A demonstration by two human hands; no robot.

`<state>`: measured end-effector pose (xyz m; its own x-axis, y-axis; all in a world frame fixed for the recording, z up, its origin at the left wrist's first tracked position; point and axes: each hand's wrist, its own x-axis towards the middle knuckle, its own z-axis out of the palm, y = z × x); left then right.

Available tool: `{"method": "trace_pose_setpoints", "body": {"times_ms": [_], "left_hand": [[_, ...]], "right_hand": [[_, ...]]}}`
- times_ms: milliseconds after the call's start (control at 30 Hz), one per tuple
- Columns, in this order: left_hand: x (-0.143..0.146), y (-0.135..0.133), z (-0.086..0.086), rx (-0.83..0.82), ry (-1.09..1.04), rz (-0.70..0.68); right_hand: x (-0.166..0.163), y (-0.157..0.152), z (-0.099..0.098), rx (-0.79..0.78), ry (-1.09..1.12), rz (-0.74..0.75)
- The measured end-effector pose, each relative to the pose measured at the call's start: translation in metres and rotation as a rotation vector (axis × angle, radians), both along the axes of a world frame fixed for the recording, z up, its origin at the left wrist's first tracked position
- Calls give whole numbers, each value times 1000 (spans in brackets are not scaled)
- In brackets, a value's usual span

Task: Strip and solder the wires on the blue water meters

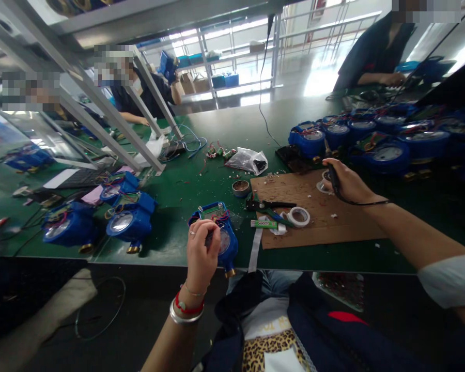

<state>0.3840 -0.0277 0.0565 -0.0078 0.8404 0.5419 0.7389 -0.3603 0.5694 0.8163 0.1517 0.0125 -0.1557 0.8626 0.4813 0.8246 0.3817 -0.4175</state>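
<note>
My right hand is wrapped round the black handle of a soldering iron, whose cord trails back along my wrist. It is above the right part of a cardboard sheet, near the row of blue meters. My left hand is closed in a pinch over a blue water meter at the table's front edge. Something dark shows between its fingers, too small to name. The meter's top is open, with a green circuit board and red wires; my fingers partly cover its round dial.
On the cardboard lie pliers and a white tape roll. Nearby are a green-labelled tube, a small round tin and a plastic bag. More meters stand left; many crowd the right. Metal posts rise at left. Co-workers sit opposite.
</note>
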Motion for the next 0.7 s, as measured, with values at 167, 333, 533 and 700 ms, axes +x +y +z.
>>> {"method": "trace_pose_setpoints", "body": {"times_ms": [167,333,533,700], "left_hand": [[1,1,0,-5,8,9],[2,2,0,7,5,13],[2,2,0,-7,1,17],[2,2,1,-16,-1,23]], "right_hand": [[30,8,-9,18,-16,-14],[5,0,1,105,81,6],[-64,-30,24,116,447,21],[-99,-30,22,-27,360,176]]}}
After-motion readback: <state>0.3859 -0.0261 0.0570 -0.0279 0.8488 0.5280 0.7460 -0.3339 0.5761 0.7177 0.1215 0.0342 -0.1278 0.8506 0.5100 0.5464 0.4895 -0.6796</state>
